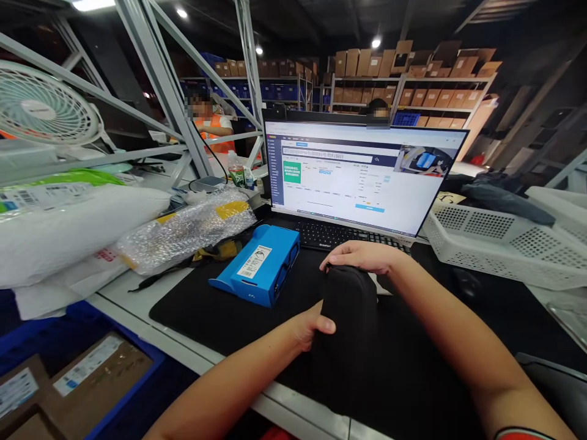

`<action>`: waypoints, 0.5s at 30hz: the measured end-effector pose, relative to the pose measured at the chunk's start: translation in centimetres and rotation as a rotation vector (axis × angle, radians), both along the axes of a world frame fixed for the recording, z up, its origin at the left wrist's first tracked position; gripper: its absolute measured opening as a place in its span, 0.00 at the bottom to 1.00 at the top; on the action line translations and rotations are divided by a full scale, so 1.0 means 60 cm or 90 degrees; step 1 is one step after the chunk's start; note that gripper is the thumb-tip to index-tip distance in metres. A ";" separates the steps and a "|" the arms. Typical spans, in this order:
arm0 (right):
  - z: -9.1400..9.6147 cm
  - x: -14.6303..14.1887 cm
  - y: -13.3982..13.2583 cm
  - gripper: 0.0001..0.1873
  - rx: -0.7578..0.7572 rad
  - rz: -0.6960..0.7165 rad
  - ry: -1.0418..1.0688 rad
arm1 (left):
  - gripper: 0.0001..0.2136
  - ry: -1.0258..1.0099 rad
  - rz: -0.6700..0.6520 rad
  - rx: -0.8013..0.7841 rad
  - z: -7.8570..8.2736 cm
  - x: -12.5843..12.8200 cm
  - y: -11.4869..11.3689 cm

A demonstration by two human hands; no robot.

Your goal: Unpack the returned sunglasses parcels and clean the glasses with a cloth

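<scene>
Both my hands hold a black pouch-like item (351, 318) that stands upright on the black desk mat (206, 305). My left hand (312, 327) grips its left side, thumb on the front. Over its top edge lies my right hand (362, 255), fingers curled around it. A blue box-shaped device (263, 264) with a white label lies just to the left on the mat. Behind the pouch are a black keyboard (330, 233) and a lit monitor (362, 174) showing a web form.
Bubble-wrapped parcel (183, 229) and white bagged parcels (68, 226) lie at left under a white fan (43, 104). A white perforated basket (499, 241) stands at right. A blue crate with cardboard boxes (77, 373) sits lower left. A person in an orange vest (213, 125) is behind the desk.
</scene>
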State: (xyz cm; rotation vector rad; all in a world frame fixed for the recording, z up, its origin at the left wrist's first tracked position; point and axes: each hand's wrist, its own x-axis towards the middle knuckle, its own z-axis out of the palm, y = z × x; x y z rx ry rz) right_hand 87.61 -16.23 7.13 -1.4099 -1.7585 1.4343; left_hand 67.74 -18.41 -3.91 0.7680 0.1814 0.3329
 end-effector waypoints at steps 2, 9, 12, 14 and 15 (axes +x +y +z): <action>-0.010 0.009 0.013 0.30 -0.040 0.075 0.062 | 0.41 0.004 -0.018 -0.003 0.002 -0.001 -0.003; -0.040 0.043 -0.019 0.30 0.054 0.063 0.014 | 0.44 0.039 -0.094 0.008 -0.002 -0.002 0.003; -0.048 0.052 -0.038 0.28 0.108 -0.048 -0.089 | 0.39 0.056 -0.077 -0.026 -0.006 0.004 -0.009; -0.049 0.059 -0.050 0.24 0.114 -0.095 -0.176 | 0.38 0.079 -0.064 -0.044 -0.010 0.007 -0.021; -0.049 0.064 -0.055 0.22 0.106 -0.105 -0.195 | 0.37 0.089 -0.063 -0.053 -0.012 0.008 -0.028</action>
